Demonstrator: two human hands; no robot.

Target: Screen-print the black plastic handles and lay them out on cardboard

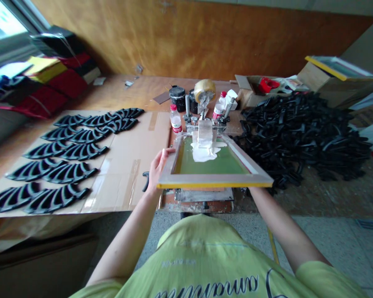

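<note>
A screen-printing frame (216, 178) with a green mesh is raised at a tilt above the wooden table. White ink (205, 153) lies on the mesh near the clamp end. My left hand (158, 165) grips the left side of the frame, its fingers at the edge and partly hidden. My right forearm reaches under the front right corner, and the frame hides my right hand. A black curved plastic part (146, 180) shows beside my left wrist; whether it touches the hand I cannot tell. Below the frame is a metal base plate (205, 195).
Rows of black curved parts (70, 171) lie on a cardboard sheet (124, 165) at left. A big heap of black parts (301, 136) covers the right. Behind stand bottles (175, 120), a black ink tub (177, 98), a tape roll (204, 90) and an open cardboard box (248, 93).
</note>
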